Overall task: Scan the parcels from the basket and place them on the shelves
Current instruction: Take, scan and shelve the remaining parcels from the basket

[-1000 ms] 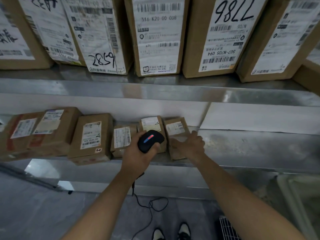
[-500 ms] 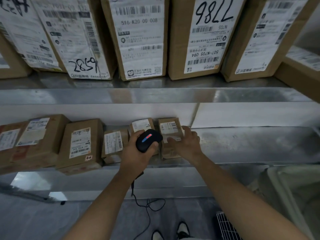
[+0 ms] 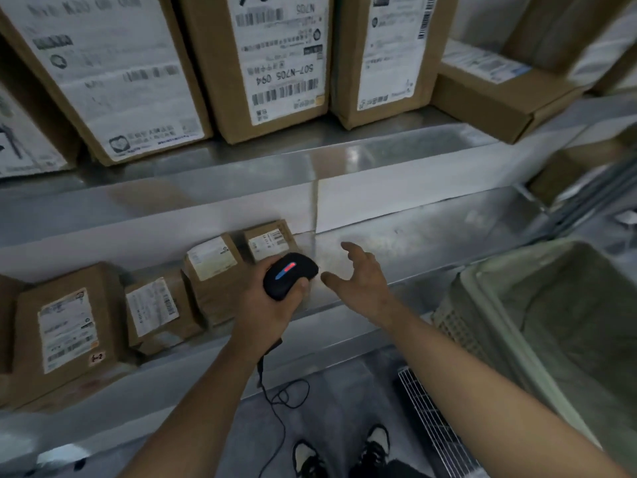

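My right hand (image 3: pixel 362 277) has let go of the small parcel (image 3: pixel 272 240) and pulled away, fingers spread, holding nothing. My left hand (image 3: pixel 265 305) grips the scanner (image 3: pixel 289 274). The basket (image 3: pixel 537 326) sits lower right, nearer my right hand.

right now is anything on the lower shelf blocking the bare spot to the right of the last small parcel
Nothing visible does. The right hand hovers open over that bare stretch of the lower shelf, beside the last small parcel.

arms: bare, no sleeves | wrists: no watch or bands | shoes (image 3: pixel 343 453): black-and-white sneakers
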{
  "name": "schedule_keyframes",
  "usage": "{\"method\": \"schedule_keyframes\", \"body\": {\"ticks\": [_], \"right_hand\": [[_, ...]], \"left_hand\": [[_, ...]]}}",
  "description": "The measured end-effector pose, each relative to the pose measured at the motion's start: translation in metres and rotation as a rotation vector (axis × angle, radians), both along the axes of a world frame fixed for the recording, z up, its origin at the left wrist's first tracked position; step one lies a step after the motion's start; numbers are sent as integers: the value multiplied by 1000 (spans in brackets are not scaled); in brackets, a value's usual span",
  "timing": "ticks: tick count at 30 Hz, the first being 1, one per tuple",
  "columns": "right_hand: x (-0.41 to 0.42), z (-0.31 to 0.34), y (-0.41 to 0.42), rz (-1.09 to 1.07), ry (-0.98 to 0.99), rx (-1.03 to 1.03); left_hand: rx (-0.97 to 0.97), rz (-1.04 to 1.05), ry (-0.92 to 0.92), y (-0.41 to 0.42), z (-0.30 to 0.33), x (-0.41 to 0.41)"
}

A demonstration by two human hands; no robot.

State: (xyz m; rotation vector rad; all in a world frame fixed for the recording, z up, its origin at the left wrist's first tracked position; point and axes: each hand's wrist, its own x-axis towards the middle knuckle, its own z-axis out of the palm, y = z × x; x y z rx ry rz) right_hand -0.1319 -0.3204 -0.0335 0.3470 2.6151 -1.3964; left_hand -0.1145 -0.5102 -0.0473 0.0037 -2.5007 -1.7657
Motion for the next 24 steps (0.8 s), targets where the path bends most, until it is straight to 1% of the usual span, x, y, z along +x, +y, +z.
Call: {"method": "schedule_keyframes", "body": {"ticks": [8, 13, 24], "right_hand": [[37, -2, 69, -130, 19, -58], [73, 5, 131, -278, 20, -95], [158, 3, 242, -602, 15, -57]], "left_hand": [[-57, -177, 23, 67, 7, 3], [-60, -297, -22, 125, 12, 8], [-120, -553, 17, 259, 23, 34]]}}
